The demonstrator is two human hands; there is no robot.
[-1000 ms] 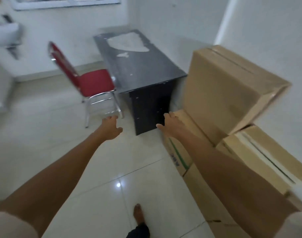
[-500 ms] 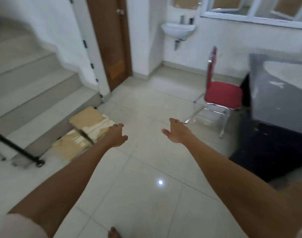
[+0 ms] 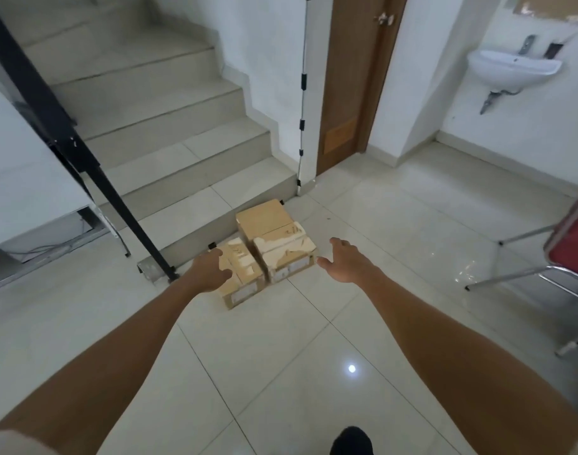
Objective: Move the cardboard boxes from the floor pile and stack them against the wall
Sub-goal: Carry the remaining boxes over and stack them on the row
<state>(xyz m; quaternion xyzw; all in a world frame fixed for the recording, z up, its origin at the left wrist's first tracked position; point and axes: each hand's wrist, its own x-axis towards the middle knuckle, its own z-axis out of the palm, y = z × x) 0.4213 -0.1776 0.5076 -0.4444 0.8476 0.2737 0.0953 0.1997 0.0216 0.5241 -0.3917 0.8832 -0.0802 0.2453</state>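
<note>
Three small cardboard boxes lie together on the tiled floor at the foot of the stairs. The far box (image 3: 263, 219) is plain brown. The right box (image 3: 286, 256) and the left box (image 3: 243, 279) have torn, whitish tops and white labels on their front sides. My left hand (image 3: 209, 272) reaches out in front of the left box, fingers apart, holding nothing. My right hand (image 3: 346, 264) hovers just right of the right box, open and empty. The stack against the wall is out of view.
A staircase (image 3: 169, 126) rises behind the boxes, with a black railing post (image 3: 117, 198) at its left. A brown door (image 3: 353, 80) and a wall sink (image 3: 514, 65) stand beyond. A red chair (image 3: 570, 254) on metal legs is at the right edge.
The view has swung left from the stacked boxes and black table to the floor pile by the stairs. Both empty hands now reach toward the small boxes.
</note>
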